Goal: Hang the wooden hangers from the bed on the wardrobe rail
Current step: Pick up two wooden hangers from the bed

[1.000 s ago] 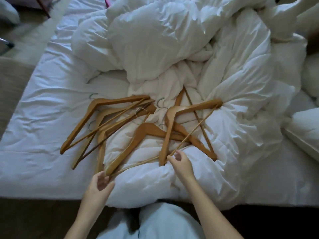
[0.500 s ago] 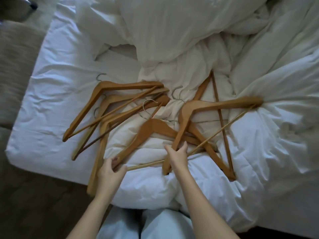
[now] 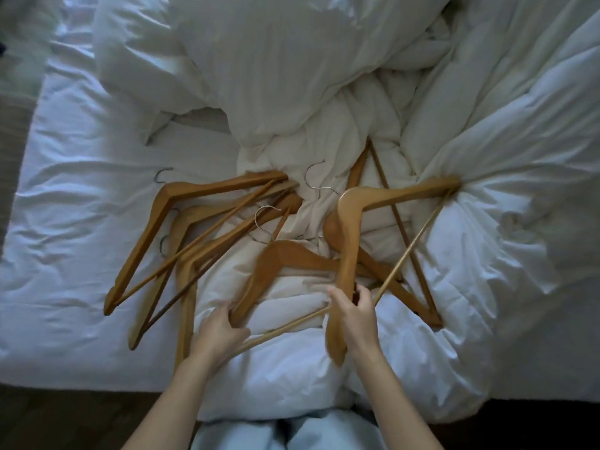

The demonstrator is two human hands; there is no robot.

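Several wooden hangers with metal hooks lie tangled on the white bed [image 3: 65, 254]. My right hand [image 3: 355, 315] grips the near arm of the right-hand hanger [image 3: 349, 222], whose other arm reaches right across the duvet. My left hand [image 3: 219, 332] holds the near end of the middle hanger [image 3: 282, 258], fingers curled on its tip. A loose group of hangers [image 3: 181, 222] lies to the left on the flat sheet. Another hanger [image 3: 406, 254] lies under the right one. The wardrobe rail is out of view.
A crumpled white duvet [image 3: 292, 76] is heaped across the far and right side of the bed. The bed's near edge runs along the bottom, with dark floor [image 3: 48, 417] below it. My legs in light trousers [image 3: 292, 433] stand against the edge.
Both hands moved forward onto the hangers. My right hand closed round the right hanger's arm, and my left hand took the middle hanger's near end. The view moved closer.
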